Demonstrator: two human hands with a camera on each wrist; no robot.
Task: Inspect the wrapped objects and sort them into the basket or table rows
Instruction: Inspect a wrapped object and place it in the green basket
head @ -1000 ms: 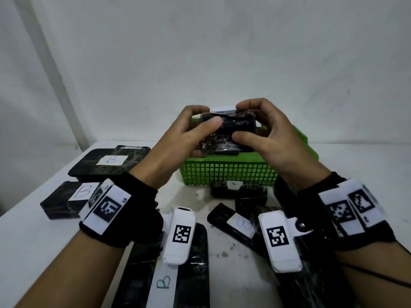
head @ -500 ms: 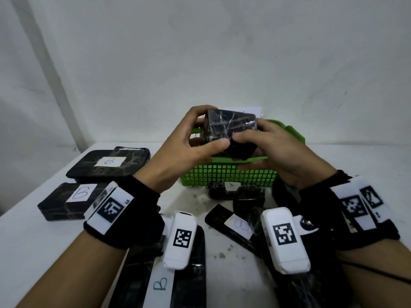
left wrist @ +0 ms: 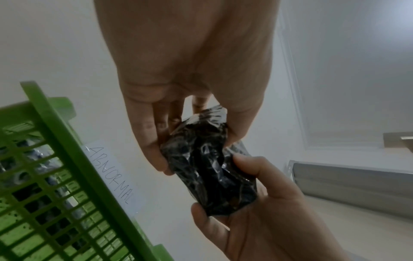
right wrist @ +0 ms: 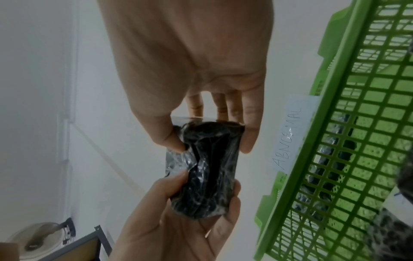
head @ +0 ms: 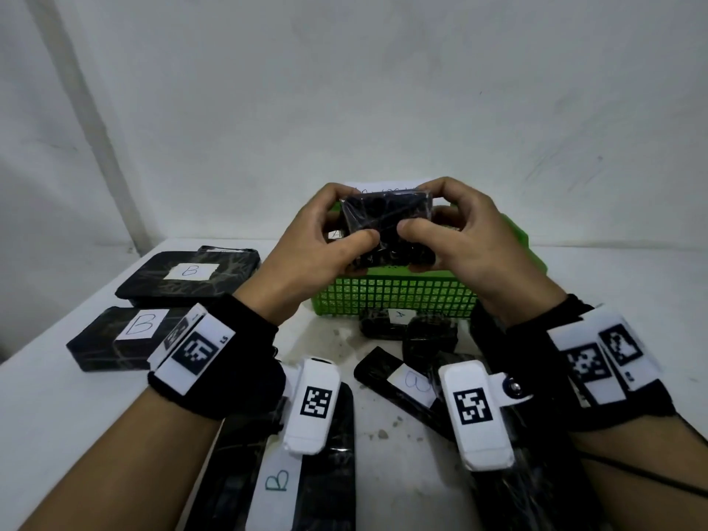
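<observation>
A small black object wrapped in crinkled clear film [head: 387, 220] [left wrist: 208, 169] [right wrist: 208, 167] is held up in the air above the green basket [head: 394, 298]. My left hand [head: 325, 239] grips its left end with thumb in front and fingers behind. My right hand [head: 448, 231] grips the right end the same way. The basket [left wrist: 55, 159] [right wrist: 335, 141] carries a paper label reading ABNORMAL [left wrist: 111, 174] [right wrist: 290, 134] and holds other wrapped dark pieces.
Two flat wrapped black packs labelled B [head: 187, 274] [head: 118, 335] lie at the left of the white table [head: 46, 396]. In front of the basket lie a small pack labelled A [head: 390, 320], a long pack labelled B [head: 402, 385] and another B pack [head: 287, 473] below my wrists.
Both hands have turned the wrapped object between them, from a broad face showing to its long side facing me, and raised it slightly above the basket.
</observation>
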